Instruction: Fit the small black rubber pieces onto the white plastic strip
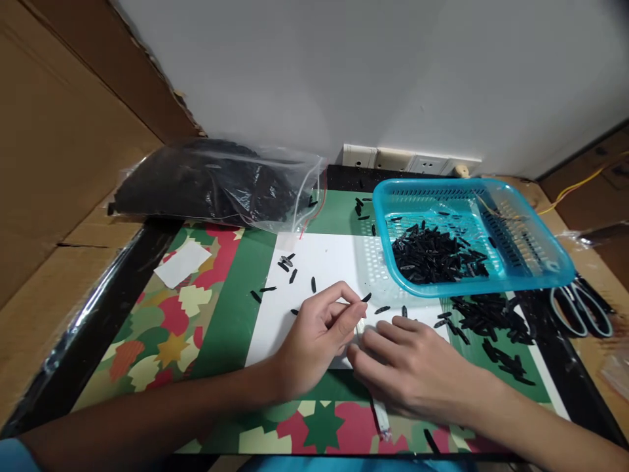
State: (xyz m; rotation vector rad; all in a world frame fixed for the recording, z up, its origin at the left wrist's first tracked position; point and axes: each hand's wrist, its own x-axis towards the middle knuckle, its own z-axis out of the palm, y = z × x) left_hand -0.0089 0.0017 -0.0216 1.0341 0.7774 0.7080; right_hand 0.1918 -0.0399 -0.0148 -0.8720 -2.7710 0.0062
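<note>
Tabletop, near to far. At the near edge, right of centre: one loose black sliver, and beside it a narrow white strip, its upper part running under the right hand. That hand: palm down, fingers bent and close together; whether they grip the strip cannot be told. Left hand: over the white sheet, thumb and forefinger brought together on a small black piece. Near the right edge: a heap of black pieces, with smaller clusters nearer and to its left. Beyond the hands, on and about the sheet: scattered black pieces. Toward the left edge: a white paper slip, lying on a patterned covering in red, green and cream. By the right edge: scissors with pale handles, partly under the rim of a blue basket. The basket: far right corner, a mound of black pieces inside. Far left corner: a clear zip bag, dark contents. Behind, at the wall: a row of sockets.
</note>
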